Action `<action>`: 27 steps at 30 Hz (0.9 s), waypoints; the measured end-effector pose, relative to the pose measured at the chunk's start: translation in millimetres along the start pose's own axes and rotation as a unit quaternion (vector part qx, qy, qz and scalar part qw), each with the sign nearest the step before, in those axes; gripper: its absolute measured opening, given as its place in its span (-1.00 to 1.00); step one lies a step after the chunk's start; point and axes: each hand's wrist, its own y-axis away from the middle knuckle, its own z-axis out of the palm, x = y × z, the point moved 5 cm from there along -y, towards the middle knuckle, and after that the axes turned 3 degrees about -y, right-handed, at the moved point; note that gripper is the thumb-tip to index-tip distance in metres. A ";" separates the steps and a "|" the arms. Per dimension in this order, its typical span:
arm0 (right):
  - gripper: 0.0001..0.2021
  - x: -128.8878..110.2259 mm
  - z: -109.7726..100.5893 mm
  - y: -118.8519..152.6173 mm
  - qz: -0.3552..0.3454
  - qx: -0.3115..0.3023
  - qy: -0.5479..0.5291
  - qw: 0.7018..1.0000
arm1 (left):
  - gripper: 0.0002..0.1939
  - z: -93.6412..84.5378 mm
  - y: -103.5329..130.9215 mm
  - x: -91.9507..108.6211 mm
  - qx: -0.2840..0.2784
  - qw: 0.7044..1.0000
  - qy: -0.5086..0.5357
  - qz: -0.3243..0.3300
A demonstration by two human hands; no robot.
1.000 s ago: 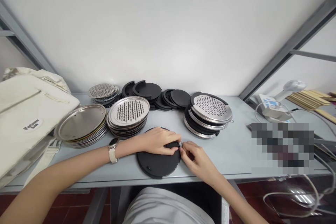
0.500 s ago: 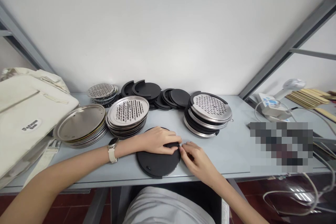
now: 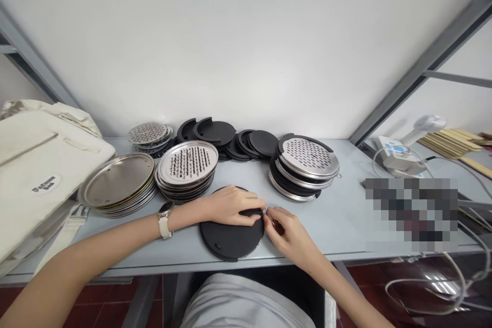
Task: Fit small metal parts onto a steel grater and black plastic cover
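Note:
A round black plastic disc (image 3: 225,238) with a raised rim lies flat near the table's front edge, a thin silvery line showing along its right side. My left hand (image 3: 232,206) rests across it, fingers and thumb closed on a black raised part at its right edge. At that same edge, my right hand (image 3: 286,230) is pinched shut, its fingertips almost touching the left ones. Whatever small piece it holds is mostly covered by the fingers. Behind the disc stand a stack of metal grater plates (image 3: 188,164) and a stack of black-rimmed graters (image 3: 307,156).
Plain metal discs (image 3: 119,179) are piled at the left beside a cream bag (image 3: 49,164). Along the wall sit more black discs (image 3: 217,133) and small grater plates (image 3: 149,133). A white device (image 3: 403,156) with cables and wooden boards (image 3: 449,143) are at the right.
My right fingers have shifted very slightly at the disc's edge. The left hand and the disc stay in place.

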 end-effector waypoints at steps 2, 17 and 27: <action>-0.70 -0.2 0.1 -0.3 -0.003 -0.003 0.000 1.000 | -0.87 -0.4 0.3 -0.2 0.004 1.000 0.004 -0.003; -0.70 -0.1 1.3 -1.2 -0.001 -0.014 0.011 1.000 | -0.81 1.3 0.6 -2.7 -0.012 0.999 0.005 -0.031; -0.72 1.5 0.4 -0.7 0.002 -0.010 0.020 1.000 | -0.84 0.6 0.6 -1.3 -0.010 1.000 -0.001 -0.027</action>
